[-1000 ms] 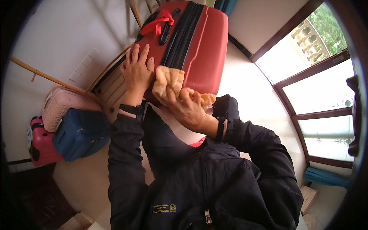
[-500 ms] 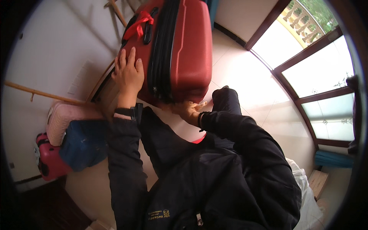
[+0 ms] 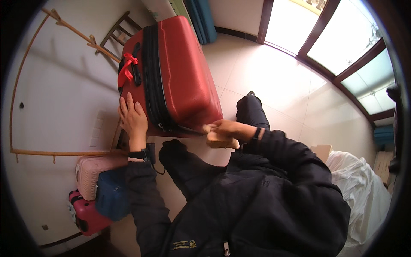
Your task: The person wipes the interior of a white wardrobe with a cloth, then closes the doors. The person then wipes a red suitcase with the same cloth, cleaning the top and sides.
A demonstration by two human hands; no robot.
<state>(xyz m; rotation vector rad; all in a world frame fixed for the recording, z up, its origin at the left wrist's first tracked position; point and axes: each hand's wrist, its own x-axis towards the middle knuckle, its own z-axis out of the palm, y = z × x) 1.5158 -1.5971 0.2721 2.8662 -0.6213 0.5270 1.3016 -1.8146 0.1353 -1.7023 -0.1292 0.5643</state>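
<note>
A large red suitcase [image 3: 186,73] with a black zipper band [image 3: 153,73] stands in front of me. A red ribbon [image 3: 126,70] is tied by its black side handle [image 3: 136,73]. My left hand [image 3: 134,121] rests flat on the suitcase's left side below the ribbon, fingers spread. At the suitcase's near lower right edge is my right hand [image 3: 225,132], its fingers curled and slightly blurred. Whatever the right fingers may be gripping is too small or hidden to make out. The suitcase's underside is out of sight.
Pink [image 3: 92,173], blue [image 3: 112,195] and magenta [image 3: 87,214] suitcases stand together at the left. A wooden rack [image 3: 72,153] is by the wall. White plastic sheeting [image 3: 359,192] covers something at the right. Glass-paned doors [image 3: 342,47] stand at the far right.
The view has shifted, so the suitcase appears lower and farther left. My right hand has come out from under the near edge toward the right corner. My left hand stays on the side.
</note>
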